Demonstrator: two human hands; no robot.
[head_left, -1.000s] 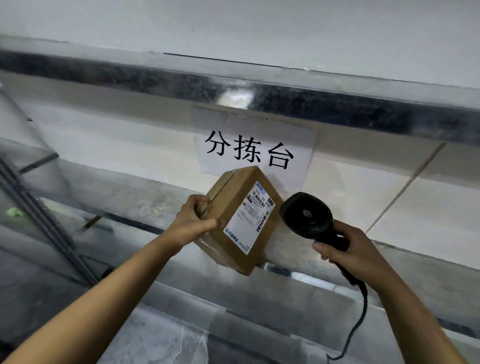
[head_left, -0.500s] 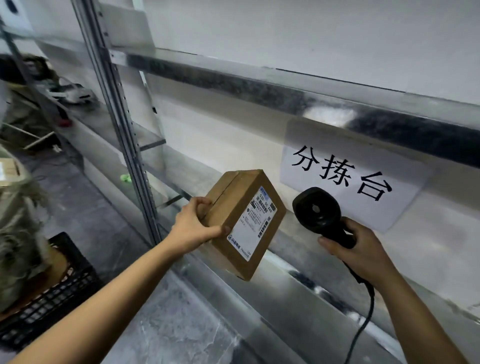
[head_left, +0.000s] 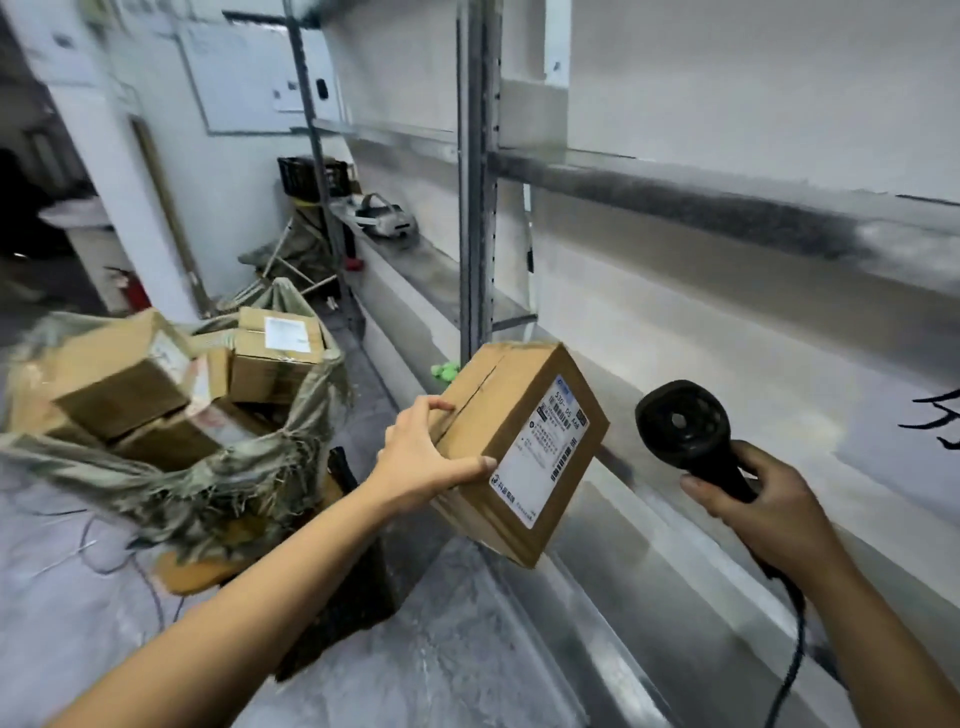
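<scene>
My left hand (head_left: 426, 462) grips a small brown cardboard parcel (head_left: 511, 415) by its near end, thumb on the labelled face and fingers over the top. The parcel is held in the air, tilted, with its white shipping label (head_left: 543, 452) turned toward the right. My right hand (head_left: 769, 514) holds a black barcode scanner (head_left: 685, 431) by its handle. The scanner head faces me and sits just right of the parcel, apart from it. A black cable (head_left: 789, 670) hangs down from the scanner.
A metal shelf rack (head_left: 475, 208) runs along the white wall on the right. A torn woven sack (head_left: 234, 467) with several cardboard parcels (head_left: 275, 353) stands on the floor at left. A white headset (head_left: 387, 218) lies on the far shelf.
The view has swung left, bringing the sack of parcels and the far shelf into sight. The paper sign has slid to the right edge. Both hands keep their hold and spacing.
</scene>
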